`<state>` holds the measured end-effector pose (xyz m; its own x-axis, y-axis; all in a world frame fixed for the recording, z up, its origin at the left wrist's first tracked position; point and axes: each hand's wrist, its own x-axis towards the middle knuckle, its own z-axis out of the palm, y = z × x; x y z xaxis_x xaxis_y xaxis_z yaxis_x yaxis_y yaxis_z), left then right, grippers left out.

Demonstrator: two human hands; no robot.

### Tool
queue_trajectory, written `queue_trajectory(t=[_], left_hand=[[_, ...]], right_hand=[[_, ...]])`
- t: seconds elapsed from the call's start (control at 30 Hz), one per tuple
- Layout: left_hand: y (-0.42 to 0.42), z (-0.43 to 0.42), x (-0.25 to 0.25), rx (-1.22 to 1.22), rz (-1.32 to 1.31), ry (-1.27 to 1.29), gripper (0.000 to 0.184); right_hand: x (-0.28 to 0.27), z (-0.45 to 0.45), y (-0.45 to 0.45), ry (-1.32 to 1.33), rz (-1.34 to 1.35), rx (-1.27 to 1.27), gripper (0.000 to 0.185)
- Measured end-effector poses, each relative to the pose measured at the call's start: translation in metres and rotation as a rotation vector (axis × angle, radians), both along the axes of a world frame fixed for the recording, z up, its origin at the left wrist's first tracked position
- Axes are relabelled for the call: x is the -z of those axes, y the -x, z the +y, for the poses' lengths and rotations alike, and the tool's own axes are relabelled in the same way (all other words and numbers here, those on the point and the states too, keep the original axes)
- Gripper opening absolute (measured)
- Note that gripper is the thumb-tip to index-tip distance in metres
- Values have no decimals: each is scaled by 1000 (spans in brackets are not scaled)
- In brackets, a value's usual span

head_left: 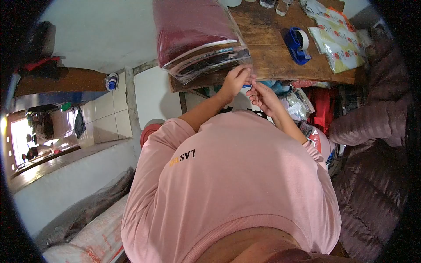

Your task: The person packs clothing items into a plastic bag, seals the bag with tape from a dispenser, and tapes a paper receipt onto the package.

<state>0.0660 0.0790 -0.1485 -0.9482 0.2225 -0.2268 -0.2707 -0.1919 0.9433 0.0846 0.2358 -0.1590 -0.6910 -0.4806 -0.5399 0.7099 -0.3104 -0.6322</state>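
Note:
My left hand (pixel 237 81) is at the table's front edge, just right of the clear plastic bag (pixel 199 39) of folded maroon cloth. Its thumb and fingertips are pinched together. My right hand (pixel 266 98) meets it a little lower, thumb and forefinger also pinched and the other fingers loosely curled. The fingertips of both hands nearly touch. Something thin and see-through may be between them, but it is too small to make out. On the table to the right stands a blue tape dispenser (pixel 297 46) with a roll of tape.
The wooden table (pixel 267 44) also bears flower-patterned packets (pixel 340 39) at right and glasses (pixel 282 7) at the back. Plastic-wrapped goods (pixel 298 104) and red cloth (pixel 323 109) fill the space below. A dark quilted bundle (pixel 372 175) rises on the right, sacks (pixel 94 232) at lower left.

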Motion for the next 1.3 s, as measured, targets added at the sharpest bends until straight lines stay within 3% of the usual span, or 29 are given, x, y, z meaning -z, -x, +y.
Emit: queue_trajectory(t=[0.03,0.13,0.23,0.37,0.47,0.57,0.67,0.73,0.8,0.87,0.93,1.0,1.07,1.13,1.23,1.3], left_hand=[[0,0,-1,1,32,-9,39],[2,-11,-26,131,225,569,43],[6,-21,-73,73,340,781,38],[33,-32,-62,-208,568,516,34],[28,-37,-87,-97,487,694,31],[20,-46,-102,-92,615,745,27],[9,-68,-129,-266,798,680,21],[17,-111,-124,-527,1165,704,21],[6,-152,-124,-777,1042,804,26],[9,-203,-88,-847,752,587,35],[8,-229,-47,-883,126,276,46],[7,-243,4,-812,-129,128,54],[7,-238,36,-626,-223,-105,60],[9,-206,31,-462,-168,-432,59],[9,-193,49,-380,-70,-307,58],[7,-188,37,-417,-199,-268,57]], right_hand=[[3,0,1,-6,-18,-19,23],[1,-3,4,-44,-55,-66,25],[-8,-8,2,-107,-57,-104,28],[-2,-13,4,-104,-50,-139,29],[1,-20,4,-67,-61,-163,28],[6,-31,4,-22,-81,-179,29],[15,-42,4,-3,-118,-169,29],[22,-50,4,5,-133,-144,29],[28,-60,4,18,-136,-106,28],[25,-71,0,-9,-138,-67,28],[27,-80,0,-13,-126,-33,27],[41,-89,3,2,-104,-3,27],[52,-99,9,3,-79,12,28],[54,-107,15,-33,-54,46,30],[53,-125,20,-116,-13,130,31],[55,-135,22,-139,19,192,32]])
